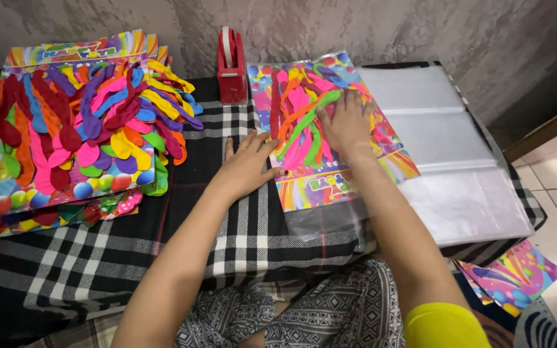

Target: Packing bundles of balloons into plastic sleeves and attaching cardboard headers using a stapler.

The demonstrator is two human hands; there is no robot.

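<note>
Far left: big stack of balloon cards, loaded with loose colourful balloons, sitting on the checked cloth. Red tape dispenser standing behind, near the wall. Left hand flat and unclenched, gripping nothing, resting on the cloth and touching the card's left edge. Right hand spread flat, palm down, pressing the balloons onto the balloon card in its clear bag, which lies on a pile of clear plastic bags. Spare printed cards down on the floor, far right. Looks like the flattening step after bagging; next probably calls for holding the pack steady and closing the open flap neatly, with tape within easy reach.
</note>
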